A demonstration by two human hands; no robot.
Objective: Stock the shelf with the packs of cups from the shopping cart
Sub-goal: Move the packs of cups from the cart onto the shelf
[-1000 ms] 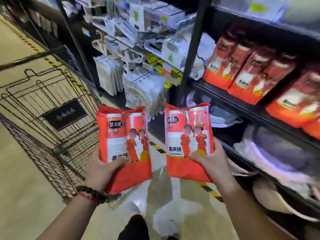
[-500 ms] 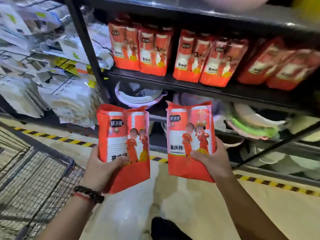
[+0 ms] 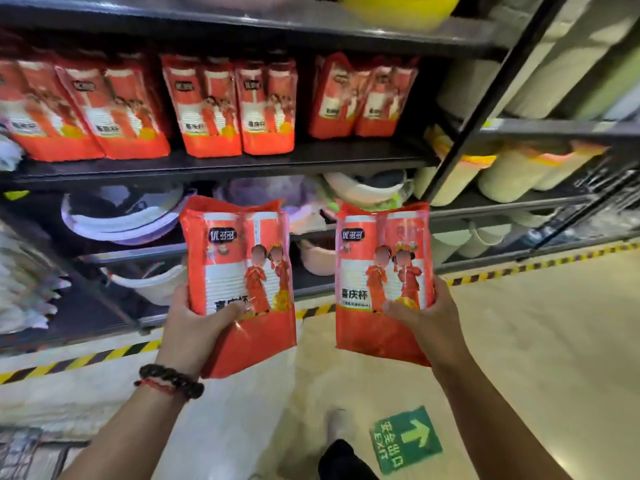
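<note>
Two packs of cups are being held upright, side by side and apart, in front of the shelving. The left pack [image 3: 239,282] is leaning slightly, its red-orange wrapper showing white cup stacks, two printed figures in red and a dark brand label. The right pack [image 3: 384,278] is showing the same print, with its lower label unobstructed. On the shelf [image 3: 225,166] above, matching stocked packs [image 3: 207,105] are standing in a row, some leaning, with a gap toward its right end.
</note>
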